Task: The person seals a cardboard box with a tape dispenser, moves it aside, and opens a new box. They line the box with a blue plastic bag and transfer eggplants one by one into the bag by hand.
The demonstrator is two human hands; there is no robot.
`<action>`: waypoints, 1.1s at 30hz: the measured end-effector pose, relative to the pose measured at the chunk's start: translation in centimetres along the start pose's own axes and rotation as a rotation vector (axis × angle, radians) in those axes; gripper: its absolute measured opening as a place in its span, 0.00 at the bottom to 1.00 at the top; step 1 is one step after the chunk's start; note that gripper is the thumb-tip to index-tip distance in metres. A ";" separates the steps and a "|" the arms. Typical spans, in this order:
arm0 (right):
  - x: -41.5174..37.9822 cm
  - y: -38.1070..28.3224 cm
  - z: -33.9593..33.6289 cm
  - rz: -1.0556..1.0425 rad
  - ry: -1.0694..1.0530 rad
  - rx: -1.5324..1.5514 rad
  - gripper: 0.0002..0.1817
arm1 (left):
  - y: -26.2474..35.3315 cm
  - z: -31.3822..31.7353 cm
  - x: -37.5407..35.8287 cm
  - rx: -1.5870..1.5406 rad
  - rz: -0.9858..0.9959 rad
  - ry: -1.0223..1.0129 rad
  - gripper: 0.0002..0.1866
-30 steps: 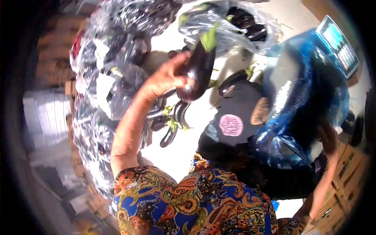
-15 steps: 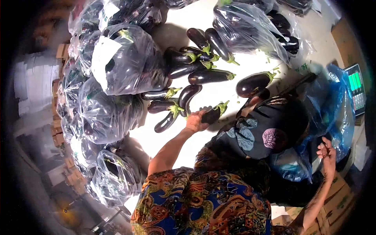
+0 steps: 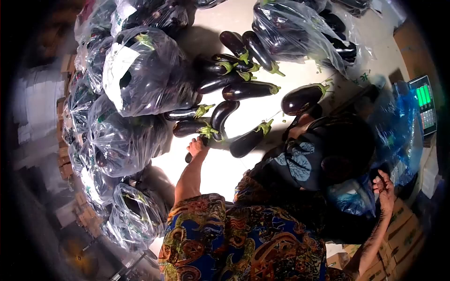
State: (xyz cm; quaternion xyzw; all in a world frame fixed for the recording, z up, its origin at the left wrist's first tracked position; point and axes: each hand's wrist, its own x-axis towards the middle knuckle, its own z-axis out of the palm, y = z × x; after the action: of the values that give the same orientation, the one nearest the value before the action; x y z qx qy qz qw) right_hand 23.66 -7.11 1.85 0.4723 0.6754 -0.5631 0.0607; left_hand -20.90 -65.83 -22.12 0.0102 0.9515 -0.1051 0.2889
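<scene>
My left hand [image 3: 198, 146] is closed around a dark purple eggplant [image 3: 188, 158], its lower end showing below my fingers. Close by lie a curved eggplant [image 3: 224, 118] and others with green stems. To the right, a separate eggplant [image 3: 247, 143] rests on the white tabletop. My right hand [image 3: 385, 189] has its fingers curled beside a blue plastic bag [image 3: 402, 140]; whether it grips anything is hidden. A leaf-printed dark cloth [image 3: 300, 161] covers the middle, with a partly hidden patch of skin [image 3: 303, 125] at its upper edge.
Clear bags of eggplants [image 3: 150, 75] are piled along the left. Another filled bag [image 3: 290, 30] stands at the back. A large eggplant [image 3: 302, 99] lies to the right of the loose group. A scale with a green display [image 3: 423, 96] and cardboard boxes [image 3: 398, 234] are on the right.
My left hand has let go of the eggplant on the right, moved left and closed on another. The released eggplant lies on the table. My right hand has shifted slightly left and down.
</scene>
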 end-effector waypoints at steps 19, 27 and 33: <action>-3.5 -6.3 0.0 -0.401 0.447 -0.103 0.15 | 8.4 -23.9 -9.6 -1.452 0.478 -0.906 0.40; -4.1 -6.4 -3.1 -0.346 0.442 -0.087 0.14 | 30.9 -40.0 -23.5 -1.525 1.117 -0.656 0.40; -3.5 -4.9 -3.3 -0.479 0.438 -0.100 0.15 | 39.5 -38.5 -27.4 -1.140 1.073 -1.309 0.40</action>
State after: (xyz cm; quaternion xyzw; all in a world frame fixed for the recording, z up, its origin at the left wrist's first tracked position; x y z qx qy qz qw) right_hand 23.61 -6.04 8.65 0.4065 0.7910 -0.4126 -0.1972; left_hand -15.98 -18.16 16.56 0.2369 0.3851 0.5220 0.7233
